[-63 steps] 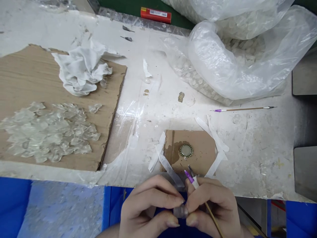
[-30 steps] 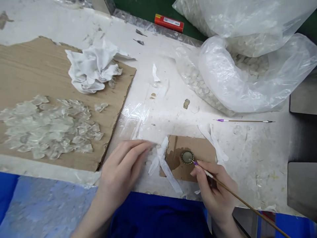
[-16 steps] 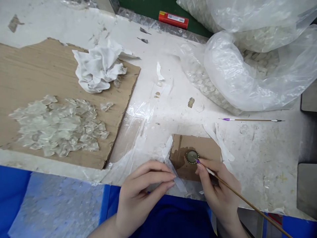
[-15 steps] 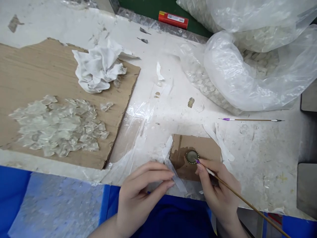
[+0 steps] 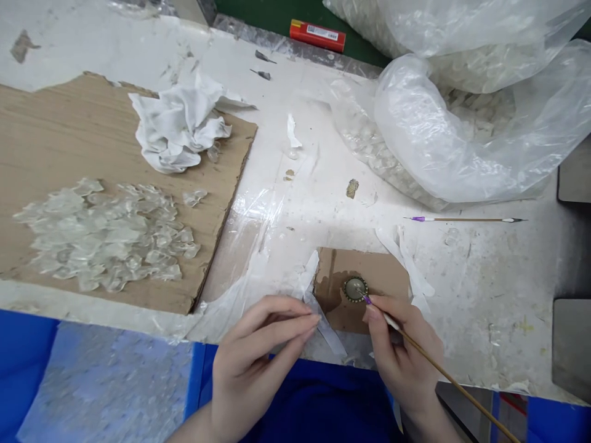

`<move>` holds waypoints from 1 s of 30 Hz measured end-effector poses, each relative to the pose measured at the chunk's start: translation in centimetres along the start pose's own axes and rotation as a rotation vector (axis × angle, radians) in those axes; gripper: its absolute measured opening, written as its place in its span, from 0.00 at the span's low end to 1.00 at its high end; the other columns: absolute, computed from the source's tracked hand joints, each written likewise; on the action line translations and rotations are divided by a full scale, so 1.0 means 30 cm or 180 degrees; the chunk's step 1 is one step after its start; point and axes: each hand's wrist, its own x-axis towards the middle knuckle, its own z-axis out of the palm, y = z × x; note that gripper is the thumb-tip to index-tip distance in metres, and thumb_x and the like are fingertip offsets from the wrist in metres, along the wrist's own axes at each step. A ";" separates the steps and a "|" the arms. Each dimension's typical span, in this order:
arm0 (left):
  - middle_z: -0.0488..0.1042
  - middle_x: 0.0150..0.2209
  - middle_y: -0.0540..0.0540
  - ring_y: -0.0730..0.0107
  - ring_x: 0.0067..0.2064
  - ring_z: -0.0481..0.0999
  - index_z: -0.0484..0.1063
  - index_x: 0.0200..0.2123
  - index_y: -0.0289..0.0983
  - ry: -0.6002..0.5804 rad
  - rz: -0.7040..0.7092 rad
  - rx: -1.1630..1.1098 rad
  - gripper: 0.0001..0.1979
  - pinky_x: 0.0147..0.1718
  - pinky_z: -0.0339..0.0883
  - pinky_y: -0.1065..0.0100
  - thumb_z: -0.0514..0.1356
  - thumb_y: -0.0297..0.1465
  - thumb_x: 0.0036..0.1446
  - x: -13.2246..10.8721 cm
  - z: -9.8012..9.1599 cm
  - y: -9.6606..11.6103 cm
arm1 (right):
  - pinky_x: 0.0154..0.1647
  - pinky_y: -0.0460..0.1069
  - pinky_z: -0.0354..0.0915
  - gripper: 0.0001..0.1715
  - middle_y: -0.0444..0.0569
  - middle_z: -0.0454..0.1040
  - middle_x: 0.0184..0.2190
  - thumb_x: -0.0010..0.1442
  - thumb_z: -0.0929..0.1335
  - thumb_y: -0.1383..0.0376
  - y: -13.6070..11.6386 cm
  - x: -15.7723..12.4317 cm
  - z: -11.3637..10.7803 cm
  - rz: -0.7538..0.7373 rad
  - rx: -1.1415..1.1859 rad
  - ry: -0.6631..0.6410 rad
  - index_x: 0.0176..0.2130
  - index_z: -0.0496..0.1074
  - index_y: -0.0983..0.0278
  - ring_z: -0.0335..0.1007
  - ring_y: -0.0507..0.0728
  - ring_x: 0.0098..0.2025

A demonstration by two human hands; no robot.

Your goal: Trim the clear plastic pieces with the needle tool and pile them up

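Note:
A round brass-coloured bezel with a beaded rim [image 5: 355, 289] lies on a small cardboard patch [image 5: 383, 271] taped to the white table. My right hand [image 5: 401, 347] grips a thin wooden-handled brush [image 5: 438, 369] with a purple collar, whose tip touches the bezel's lower right edge. My left hand [image 5: 258, 357] rests near the table's front edge, fingertips beside a white tape strip [image 5: 323, 329]. Its fingers curl slightly, and nothing shows in them.
A large cardboard sheet [image 5: 217, 178] at left bears a heap of clear glass pieces [image 5: 106, 237] and a crumpled white cloth [image 5: 178, 126]. A bulging plastic bag [image 5: 452, 123] of clear pieces fills the back right. A second brush [image 5: 466, 219] lies beside it. A blue bin [image 5: 28, 369] sits below the front edge.
Earlier my hands were together at the table edge, pinching a clear piece. Now they are apart, no clear piece shows, and the brush tip stays at the bezel.

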 end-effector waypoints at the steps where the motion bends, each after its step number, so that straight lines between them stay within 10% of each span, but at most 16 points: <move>1: 0.83 0.36 0.53 0.79 0.37 0.83 0.83 0.39 0.40 0.0020 -0.0044 -0.0107 0.18 0.41 0.76 0.86 0.64 0.12 0.53 -0.004 0.005 0.000 | 0.22 0.44 0.72 0.05 0.44 0.79 0.26 0.69 0.66 0.69 -0.002 -0.007 -0.001 0.0115 0.0086 0.0131 0.41 0.72 0.60 0.78 0.53 0.24; 10: 0.85 0.33 0.50 0.69 0.35 0.87 0.79 0.36 0.39 -0.0010 -0.0496 -0.0820 0.16 0.37 0.82 0.77 0.66 0.13 0.51 -0.022 0.044 0.011 | 0.15 0.41 0.67 0.05 0.39 0.73 0.21 0.72 0.63 0.68 -0.076 -0.047 -0.023 0.0506 0.1924 0.0071 0.46 0.69 0.60 0.68 0.49 0.14; 30: 0.85 0.32 0.47 0.68 0.34 0.86 0.79 0.36 0.38 -0.0308 -0.0186 -0.0771 0.13 0.35 0.82 0.75 0.68 0.15 0.54 -0.027 0.029 0.017 | 0.18 0.44 0.70 0.15 0.39 0.69 0.23 0.67 0.65 0.74 -0.078 -0.027 -0.038 0.0158 0.1797 -0.0531 0.49 0.66 0.57 0.68 0.51 0.18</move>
